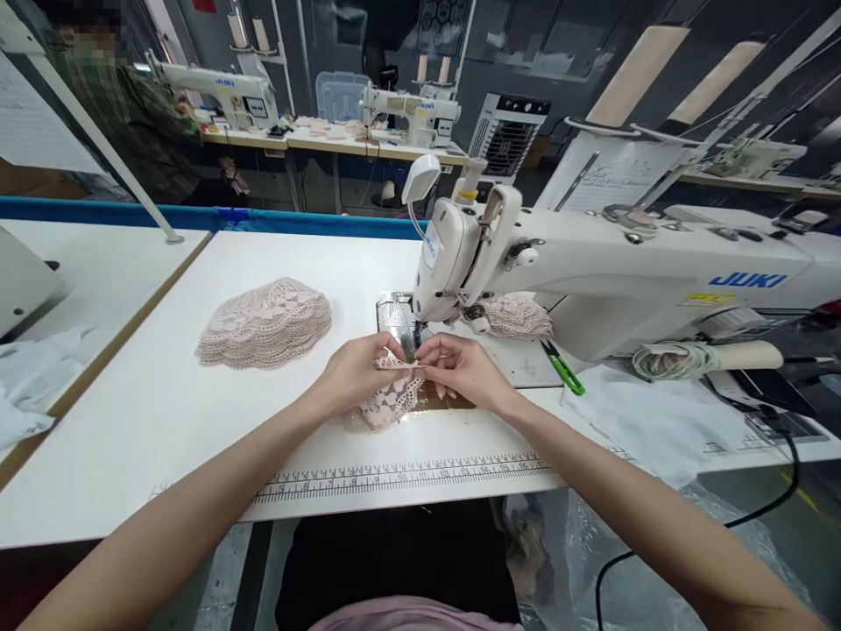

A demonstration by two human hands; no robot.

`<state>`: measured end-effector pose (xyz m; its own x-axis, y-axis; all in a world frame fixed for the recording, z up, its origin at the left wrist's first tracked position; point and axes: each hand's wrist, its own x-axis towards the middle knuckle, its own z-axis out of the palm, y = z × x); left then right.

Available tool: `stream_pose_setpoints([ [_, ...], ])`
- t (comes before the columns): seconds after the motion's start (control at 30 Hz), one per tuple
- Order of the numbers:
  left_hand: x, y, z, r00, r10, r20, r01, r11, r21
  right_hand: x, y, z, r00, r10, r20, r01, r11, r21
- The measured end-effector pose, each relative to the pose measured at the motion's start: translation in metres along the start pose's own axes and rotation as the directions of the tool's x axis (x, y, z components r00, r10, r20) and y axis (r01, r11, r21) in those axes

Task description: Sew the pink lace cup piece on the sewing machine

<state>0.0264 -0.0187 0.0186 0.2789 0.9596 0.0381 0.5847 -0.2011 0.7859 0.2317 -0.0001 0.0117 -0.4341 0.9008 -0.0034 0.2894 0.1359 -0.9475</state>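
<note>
My left hand and my right hand both pinch a small pink lace piece just in front of the needle of a white JUKI sewing machine. The lace hangs down from my fingers onto the white table. My fingertips nearly meet beside the presser foot. A stack of the same pink lace pieces lies to the left of my left hand. Another pile of lace sits behind the machine arm.
Green-handled thread snips lie right of the needle. A printed ruler runs along the table's front edge. White cloth and a cord lie at the right. A person in a green shirt sits at the far sewing machines.
</note>
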Motion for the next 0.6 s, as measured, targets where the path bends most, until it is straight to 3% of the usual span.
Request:
stream_pose_setpoints([
  [0.1, 0.001, -0.002, 0.005, 0.999, -0.009, -0.045, 0.014, 0.995, 0.097, 0.006, 0.002, -0.004, 0.997, 0.060, 0.052, -0.065, 0.993, 0.101],
  [0.2, 0.002, -0.001, 0.008, 0.992, 0.041, -0.115, -0.023, 0.987, 0.158, 0.010, 0.003, -0.009, 0.996, 0.038, 0.076, -0.043, 0.997, 0.057],
  [0.33, 0.003, -0.002, 0.014, 0.968, 0.145, -0.205, -0.103, 0.974, 0.201, 0.012, 0.007, -0.012, 0.991, -0.125, 0.051, 0.130, 0.986, -0.104],
  [0.43, 0.005, -0.006, 0.018, 0.945, 0.221, -0.240, -0.167, 0.960, 0.227, 0.011, 0.013, -0.012, 0.964, -0.264, 0.031, 0.266, 0.955, -0.131],
  [0.6, 0.007, -0.008, 0.023, 0.870, 0.416, -0.263, -0.320, 0.884, 0.339, 0.007, 0.021, -0.014, 0.934, -0.357, 0.025, 0.357, 0.924, -0.136],
])
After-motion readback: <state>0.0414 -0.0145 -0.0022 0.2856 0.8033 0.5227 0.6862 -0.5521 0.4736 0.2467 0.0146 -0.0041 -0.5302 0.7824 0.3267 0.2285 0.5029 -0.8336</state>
